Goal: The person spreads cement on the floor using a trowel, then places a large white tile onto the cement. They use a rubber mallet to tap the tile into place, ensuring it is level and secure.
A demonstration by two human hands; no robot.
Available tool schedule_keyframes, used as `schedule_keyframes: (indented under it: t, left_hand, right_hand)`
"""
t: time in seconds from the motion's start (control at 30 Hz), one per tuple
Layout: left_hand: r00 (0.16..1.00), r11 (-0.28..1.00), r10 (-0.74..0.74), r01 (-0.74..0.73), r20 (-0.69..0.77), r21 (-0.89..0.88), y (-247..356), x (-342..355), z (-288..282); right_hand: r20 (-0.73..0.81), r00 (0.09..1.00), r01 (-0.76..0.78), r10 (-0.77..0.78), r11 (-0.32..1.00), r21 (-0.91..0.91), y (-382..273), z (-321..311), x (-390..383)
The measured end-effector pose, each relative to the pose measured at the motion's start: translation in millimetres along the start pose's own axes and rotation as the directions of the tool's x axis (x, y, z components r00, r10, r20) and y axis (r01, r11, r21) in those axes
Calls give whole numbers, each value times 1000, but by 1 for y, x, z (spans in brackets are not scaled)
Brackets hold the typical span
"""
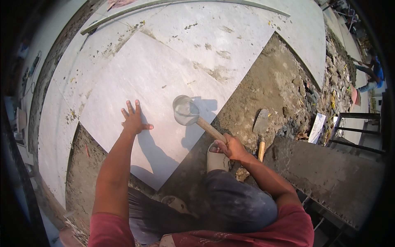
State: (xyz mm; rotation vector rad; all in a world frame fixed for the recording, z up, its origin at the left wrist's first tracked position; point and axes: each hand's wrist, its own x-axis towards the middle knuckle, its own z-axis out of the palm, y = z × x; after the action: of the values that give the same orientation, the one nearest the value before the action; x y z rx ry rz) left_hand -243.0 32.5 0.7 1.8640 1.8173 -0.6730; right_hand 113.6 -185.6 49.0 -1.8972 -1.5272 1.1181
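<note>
My left hand [133, 120] lies flat with fingers spread on a large pale floor tile [135, 78]. The wooden handle of a mallet [186, 110] is gripped in my right hand [232, 147]. Its wide grey head hangs over the tile, and I cannot tell whether it touches. A shadow falls on the tile beside the head. The tile's far edges meet other laid tiles, while its near corner lies over grey mortar close to my knees.
Bare mortar [251, 90] spreads right of the tile. A wooden tool handle [261, 149] stands near my right forearm. Broken rubble [329, 78] and a dark metal frame [358, 127] are farther right. A long straightedge bar [185, 3] lies across the far tiles. Another person [372, 74] bends at the far right.
</note>
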Motion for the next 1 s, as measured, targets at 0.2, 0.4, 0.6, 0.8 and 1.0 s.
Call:
schedule_keyframes:
  t: [0.2, 0.4, 0.6, 0.8, 1.0]
  left_hand:
    - [995, 996, -89, 88, -45, -8, 0, -20, -10]
    - [980, 979, -154, 134, -126, -152, -15, -32, 31]
    - [983, 984, -179, 179, -39, -16, -61, -86, 38]
    - [971, 970, -239, 237, 30, 58, -85, -95, 54]
    - [970, 975, -222, 222, 94, 19, -89, -103, 51]
  right_hand:
    - [22, 1000, 14, -18, 986, 164, -76, -57, 30]
    - [-84, 988, 142, -130, 977, 161, -1, -19, 11]
    - [147, 989, 11, -29, 993, 121, -76, -49, 25]
    - [188, 909, 369, -371, 928, 44, -11, 10, 10]
    - [401, 890, 188, -216, 976, 107, -108, 5, 13]
